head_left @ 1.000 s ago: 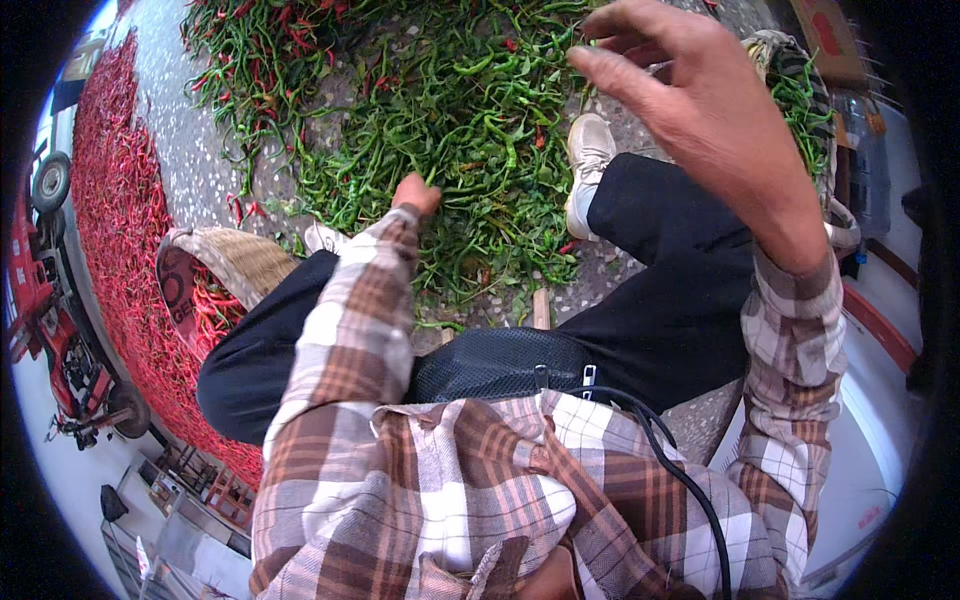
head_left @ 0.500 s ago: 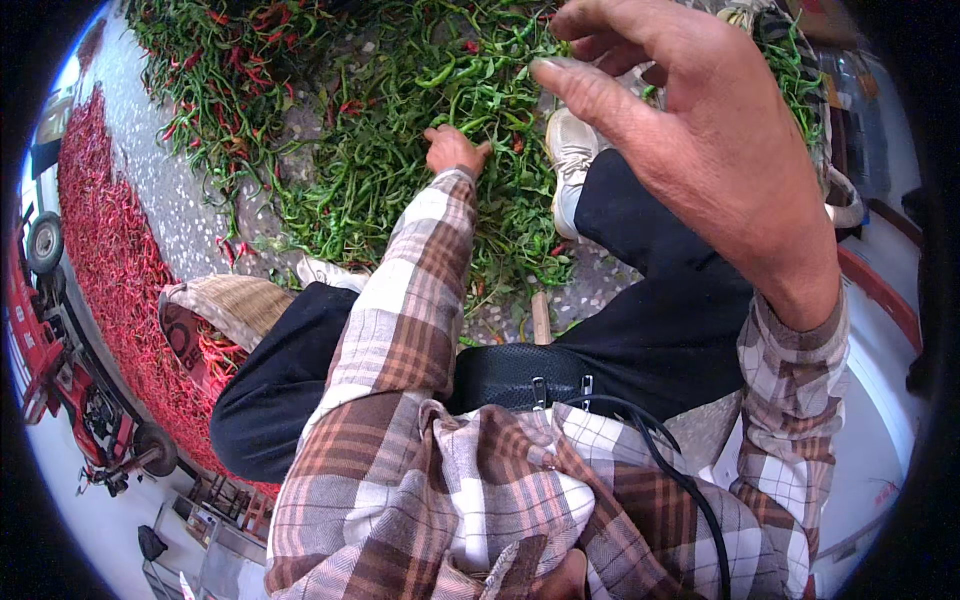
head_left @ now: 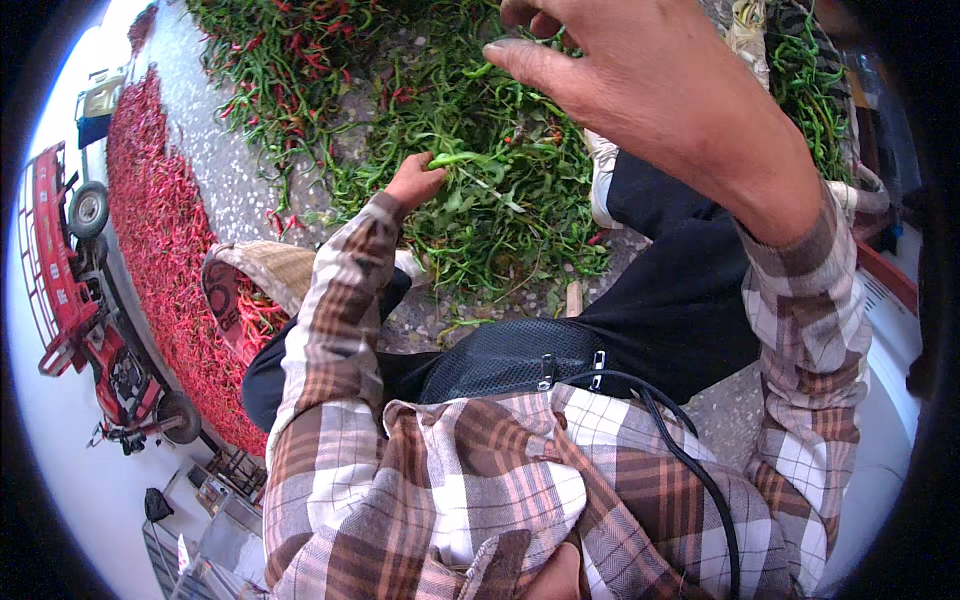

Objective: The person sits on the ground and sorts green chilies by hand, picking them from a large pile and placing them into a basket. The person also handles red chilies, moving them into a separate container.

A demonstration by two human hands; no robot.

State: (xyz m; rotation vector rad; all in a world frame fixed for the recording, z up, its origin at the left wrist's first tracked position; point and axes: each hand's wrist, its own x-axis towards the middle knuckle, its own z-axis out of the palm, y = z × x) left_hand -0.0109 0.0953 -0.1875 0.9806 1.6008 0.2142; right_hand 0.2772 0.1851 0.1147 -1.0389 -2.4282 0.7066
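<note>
My left hand (head_left: 418,183) is closed on a green chili pepper (head_left: 462,158) at the near left of a heap of green chili plants (head_left: 490,240) on the floor. A pale stalk (head_left: 490,190) trails to the right from beside its fingertips. Large and close to the camera, my right hand (head_left: 630,75) hangs above the heap. Its thumb stands apart from the curled fingers, some of which the top edge cuts off. Nothing shows between them.
Another heap of green and red chilies (head_left: 290,70) lies farther back. Left of my leg, a woven basket (head_left: 275,268) holds red chilies, beside a wide spread of red chilies (head_left: 160,230). A red motor vehicle (head_left: 110,350) stands far left. More green chilies (head_left: 805,80) lie at right.
My left hand has come back and to the left out of the heap, with a green chili pepper in it. In the picture, my right hand has shifted up and left.
</note>
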